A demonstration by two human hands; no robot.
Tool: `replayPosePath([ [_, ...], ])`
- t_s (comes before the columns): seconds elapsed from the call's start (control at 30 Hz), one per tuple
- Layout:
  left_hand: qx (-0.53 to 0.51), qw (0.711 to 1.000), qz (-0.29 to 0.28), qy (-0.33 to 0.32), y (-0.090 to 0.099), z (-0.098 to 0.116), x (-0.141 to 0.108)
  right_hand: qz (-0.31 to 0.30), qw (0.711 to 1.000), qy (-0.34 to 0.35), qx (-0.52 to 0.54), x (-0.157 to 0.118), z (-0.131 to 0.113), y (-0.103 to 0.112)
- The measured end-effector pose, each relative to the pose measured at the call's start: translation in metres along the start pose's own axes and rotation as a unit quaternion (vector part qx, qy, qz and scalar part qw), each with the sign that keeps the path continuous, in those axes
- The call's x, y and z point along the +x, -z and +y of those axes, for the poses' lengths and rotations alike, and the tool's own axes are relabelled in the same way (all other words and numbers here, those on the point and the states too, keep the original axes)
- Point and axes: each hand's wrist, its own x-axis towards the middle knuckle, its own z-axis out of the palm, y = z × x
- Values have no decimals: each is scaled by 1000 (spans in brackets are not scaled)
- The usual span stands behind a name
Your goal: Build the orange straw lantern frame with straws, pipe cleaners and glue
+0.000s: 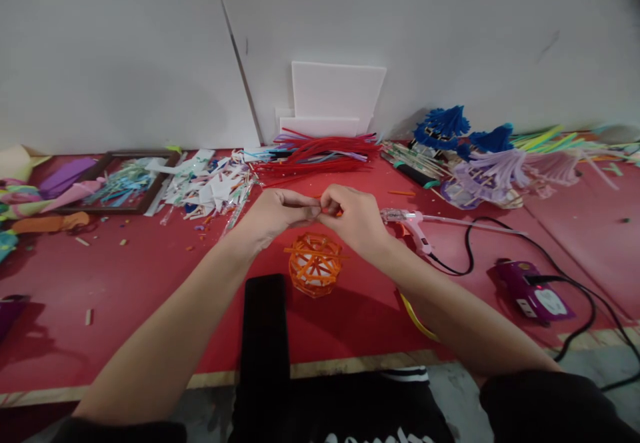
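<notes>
While both hands are raised just beyond the orange openwork ball [317,257], the left hand [277,217] pinches with thumb and fingertips, meeting the right hand [356,219], whose fingers are curled in a closer pinch; a bit of orange material [339,213] shows at the right fingers, though its full shape is hidden. The step in hand looks like fine fingertip work on that small piece; so slight a thing seems to call for a steady, light grip. The ball sits near the middle of the tabletop [150,283], toward its near edge; white material [316,271] shows inside its lattice, and a thin orange strip lies across it.

Toward the far left corner, a dark rectangular frame [117,211] surrounds blue and green scraps [123,181]; white scraps [210,186] are heaped to its right; red pipe cleaners [325,153] lie along the far edge. A pink glue gun [417,233] rests beside the right hand; a black phone [265,323] lies at the near edge.
</notes>
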Motion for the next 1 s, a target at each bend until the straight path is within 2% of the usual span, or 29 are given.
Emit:
replayPosePath([
  [0.07,26,1000,11,4,4,1,-1,-44,999,12,8,2,2,5],
  [0.13,57,998,35,-1,11,1,-1,-58,997,18,38,4,6,16],
  [0.17,74,996,55,-9,17,-1,-1,-44,998,17,46,4,10,24],
  [0.27,133,982,128,-38,42,-10,1,63,998,-12,21,-3,29,57],
  [0.37,198,960,191,-54,71,-22,3,123,986,-102,-46,-22,60,91],
  [0.4,221,951,208,-61,80,-25,4,124,979,-139,-82,-31,72,101],
  [0.53,302,911,268,-89,100,-34,5,125,924,-269,-240,-68,108,125],
  [0.6,329,898,276,-94,104,-36,6,110,916,-292,-252,-82,119,126],
  [0.67,352,889,275,-96,106,-39,8,85,919,-299,-241,-91,125,122],
  [0.87,398,870,263,-123,115,-51,13,15,930,-281,-236,-97,139,94],
  [1.0,408,864,252,-156,119,-57,14,37,925,-267,-267,-97,145,81],
])
